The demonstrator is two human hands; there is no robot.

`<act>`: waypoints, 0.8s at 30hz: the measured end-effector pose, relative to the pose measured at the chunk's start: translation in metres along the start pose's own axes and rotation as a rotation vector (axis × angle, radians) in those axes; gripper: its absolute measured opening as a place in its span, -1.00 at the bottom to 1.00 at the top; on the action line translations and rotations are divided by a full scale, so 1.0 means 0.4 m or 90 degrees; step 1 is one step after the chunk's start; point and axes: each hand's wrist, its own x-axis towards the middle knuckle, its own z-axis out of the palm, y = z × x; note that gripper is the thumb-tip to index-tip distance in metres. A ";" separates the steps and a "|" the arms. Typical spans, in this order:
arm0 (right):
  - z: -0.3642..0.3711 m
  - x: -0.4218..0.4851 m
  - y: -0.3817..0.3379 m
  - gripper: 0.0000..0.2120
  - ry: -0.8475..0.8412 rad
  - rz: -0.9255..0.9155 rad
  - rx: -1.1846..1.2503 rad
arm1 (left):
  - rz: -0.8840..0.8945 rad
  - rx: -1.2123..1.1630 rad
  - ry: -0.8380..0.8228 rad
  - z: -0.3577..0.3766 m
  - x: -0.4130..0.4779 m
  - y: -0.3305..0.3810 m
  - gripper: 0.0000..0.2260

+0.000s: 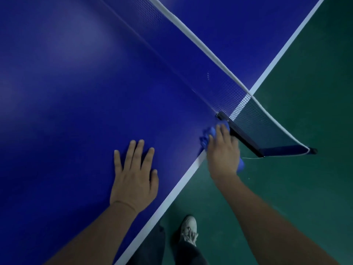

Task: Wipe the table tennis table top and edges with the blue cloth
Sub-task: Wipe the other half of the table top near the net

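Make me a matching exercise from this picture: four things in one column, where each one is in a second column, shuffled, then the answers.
Column one
1. shoe
2. net clamp
3. left hand
4. blue cloth

Column two
a. flat on the table top, holding nothing
b. on the green floor
c. under the right hand, at the table's edge
d. black, sticking out past the table's side

Pairs: 1-b, 2-d, 3-a, 4-c
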 end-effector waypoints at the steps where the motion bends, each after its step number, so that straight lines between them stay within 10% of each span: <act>1: -0.006 -0.031 0.056 -0.68 -0.027 0.010 -0.006 | -0.001 0.007 -0.003 0.005 0.001 -0.001 -0.43; 8: -0.057 -0.038 0.026 -0.54 0.185 -0.013 0.146 | 0.010 0.023 0.003 0.023 0.004 -0.005 -0.43; 15: -0.043 0.031 0.006 -0.53 -0.069 -0.137 -0.321 | 0.010 0.014 0.027 0.027 0.007 -0.006 -0.44; 24: -0.130 -0.035 0.064 -0.64 -0.016 -0.045 0.229 | 0.011 -0.017 0.037 0.021 0.006 -0.007 -0.44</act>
